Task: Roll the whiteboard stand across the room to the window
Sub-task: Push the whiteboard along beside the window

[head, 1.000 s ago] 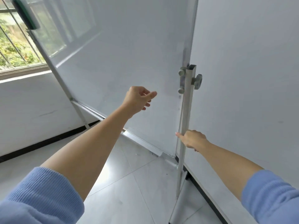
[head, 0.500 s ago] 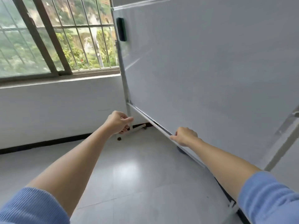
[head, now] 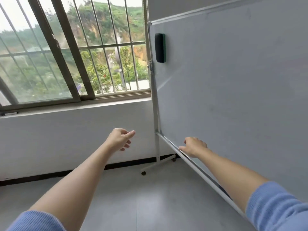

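**Operator:** Head view, hand status first. The right hand (head: 194, 146) rests on the lower tray rail (head: 196, 165) of the whiteboard stand (head: 233, 90), fingers curled over the rail edge in a light hold; how firmly it clamps cannot be determined. The left hand (head: 120, 139) hangs free at 11 o'clock from the right hand, loosely curled, thumb against forefinger, gripping nothing and touching nothing.

**Inspector:** Position of the stand?

**Operator:** The board fills the frame from 12 to 4 o'clock. Its far upright (head: 155, 104) stands just beside the right end of the window (head: 75, 52), and the far foot bar (head: 158, 165) with its caster (head: 143, 173) sits near the black skirting (head: 50, 175) below the sill.

**Inspector:** Progress assessment?

**Operator:** Judged as nearly complete: travel across the room appears done, with the far end at the window wall. Remaining work is likely a final trim of angle or position, then release of the right hand. The near end of the stand is out of frame, so its alignment cannot be confirmed.

**Inspector:** Surroundings and obstructions?

**Operator:** An eraser (head: 160, 47) clings to the board at 12 o'clock near the upright. The grey floor (head: 133, 205) at 6 o'clock shows no objects. The wall under the sill is the limit of further travel
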